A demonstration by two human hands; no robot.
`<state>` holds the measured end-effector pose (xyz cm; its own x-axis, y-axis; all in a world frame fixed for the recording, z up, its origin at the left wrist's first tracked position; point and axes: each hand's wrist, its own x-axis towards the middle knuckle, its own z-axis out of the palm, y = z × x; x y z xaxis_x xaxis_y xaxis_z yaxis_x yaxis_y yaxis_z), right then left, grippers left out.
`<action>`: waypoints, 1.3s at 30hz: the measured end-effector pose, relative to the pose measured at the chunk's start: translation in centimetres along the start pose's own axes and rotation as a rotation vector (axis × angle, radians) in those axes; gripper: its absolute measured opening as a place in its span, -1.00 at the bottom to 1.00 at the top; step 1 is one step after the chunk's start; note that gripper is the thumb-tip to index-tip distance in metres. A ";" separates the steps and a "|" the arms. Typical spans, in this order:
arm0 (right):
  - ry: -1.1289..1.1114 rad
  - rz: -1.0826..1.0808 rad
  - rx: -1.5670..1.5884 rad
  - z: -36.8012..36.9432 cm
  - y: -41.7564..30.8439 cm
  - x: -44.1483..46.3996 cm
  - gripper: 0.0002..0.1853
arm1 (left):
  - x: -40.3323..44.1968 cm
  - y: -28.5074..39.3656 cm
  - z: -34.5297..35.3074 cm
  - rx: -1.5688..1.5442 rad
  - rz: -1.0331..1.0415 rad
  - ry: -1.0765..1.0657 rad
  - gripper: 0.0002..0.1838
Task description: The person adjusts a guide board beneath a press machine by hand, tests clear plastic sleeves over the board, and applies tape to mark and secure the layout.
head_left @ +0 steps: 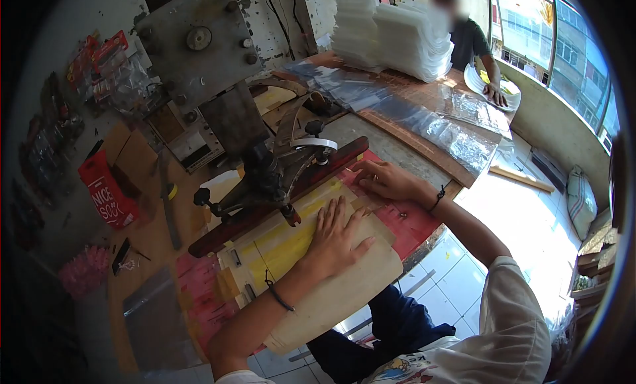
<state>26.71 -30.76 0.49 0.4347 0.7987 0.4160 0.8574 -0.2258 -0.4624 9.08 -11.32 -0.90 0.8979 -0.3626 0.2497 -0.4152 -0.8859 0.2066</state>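
Note:
My left hand [334,241] lies flat with its fingers spread on a cream-coloured sheet [338,301], which overhangs the table's near edge. My right hand [381,178] is to the right, near the end of a dark red bar [232,235], its fingers curled together; whatever they hold, if anything, is too small to name. Between the hands and the bar runs a yellow-striped surface [285,251], with red sheeting [414,221] at its right. A dark metal press [265,172] stands over the bar.
A co-worker [474,43] sits at the back right, one hand on a white curved item. Tall stacks of clear plastic [397,39] stand on the far table. Plastic sheets [457,145] lie along its edge. A red bag [106,192] is at the left.

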 end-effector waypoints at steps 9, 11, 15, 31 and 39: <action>0.021 0.023 0.096 -0.8 -1.0 0.1 -0.66 | 0.1 0.0 -0.1 -0.006 -0.011 -0.011 -0.16; 0.031 0.012 0.081 -0.7 -0.8 0.0 -0.66 | 0.0 -0.1 -0.1 -0.014 -0.015 -0.015 -0.16; 0.077 -0.061 0.033 -0.5 -0.4 0.0 -0.70 | 0.1 -0.1 0.0 -0.005 -0.019 -0.015 -0.17; 0.094 -0.006 0.008 -1.1 -0.7 -0.3 -0.74 | 0.2 0.1 -0.3 -0.015 -0.032 -0.015 -0.17; 0.091 -0.035 0.007 -1.1 -0.9 -0.3 -0.76 | 0.1 0.1 -0.3 -0.030 -0.041 -0.021 -0.19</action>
<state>26.14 -31.43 1.66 0.4277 0.7520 0.5015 0.8709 -0.1943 -0.4514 9.08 -11.33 -0.62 0.9169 -0.3324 0.2210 -0.3821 -0.8912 0.2446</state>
